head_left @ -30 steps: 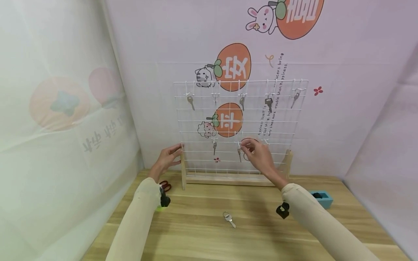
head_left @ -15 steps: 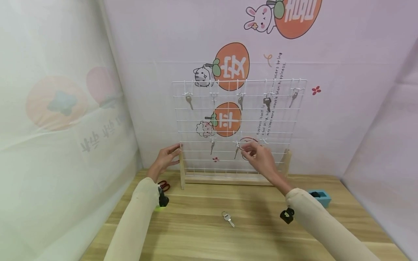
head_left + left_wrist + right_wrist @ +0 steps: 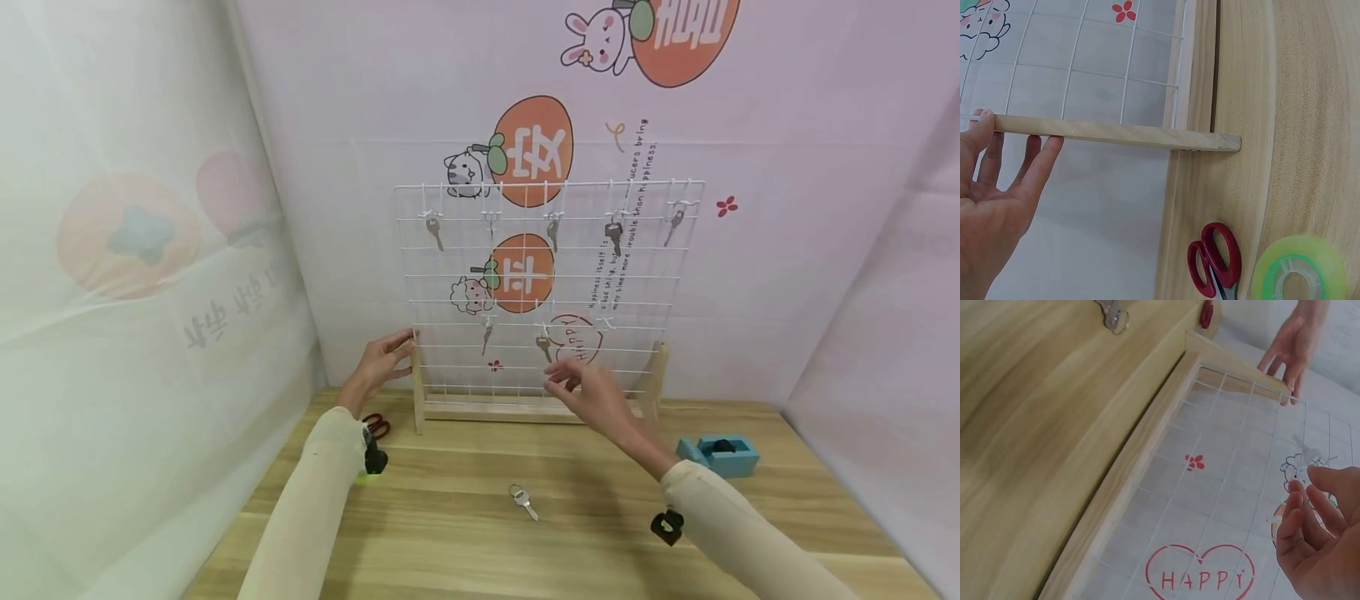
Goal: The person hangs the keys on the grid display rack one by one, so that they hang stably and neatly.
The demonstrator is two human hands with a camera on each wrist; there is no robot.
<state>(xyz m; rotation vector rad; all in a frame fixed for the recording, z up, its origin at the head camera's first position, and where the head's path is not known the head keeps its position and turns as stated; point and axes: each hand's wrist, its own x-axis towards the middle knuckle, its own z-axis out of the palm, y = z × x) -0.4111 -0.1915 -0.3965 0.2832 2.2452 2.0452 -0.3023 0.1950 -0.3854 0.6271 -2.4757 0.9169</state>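
Note:
A white wire grid rack with a wooden base (image 3: 495,412) stands upright at the back of the table. My left hand (image 3: 381,364) holds its left wooden post (image 3: 1116,132), thumb at the upper end and fingertips along the outer side. My right hand (image 3: 596,396) is just below and right of a key (image 3: 543,342) hanging from a lower hook; its fingers are loosely bent and I see nothing between them. Another key (image 3: 487,336) hangs to the left, and several keys, such as this dark-headed key (image 3: 614,230), hang in the upper row.
A silver key on a ring (image 3: 524,502) lies on the table in front of the rack. Red-handled scissors (image 3: 1227,256) and a roll of green tape (image 3: 1332,262) are at the left. At the right sits a blue box-like holder (image 3: 733,457). A bare hook (image 3: 604,323) is at lower right.
My right hand has let go of the key on the lower hook and moved down away from it; the key now hangs free. The left hand stays on the post.

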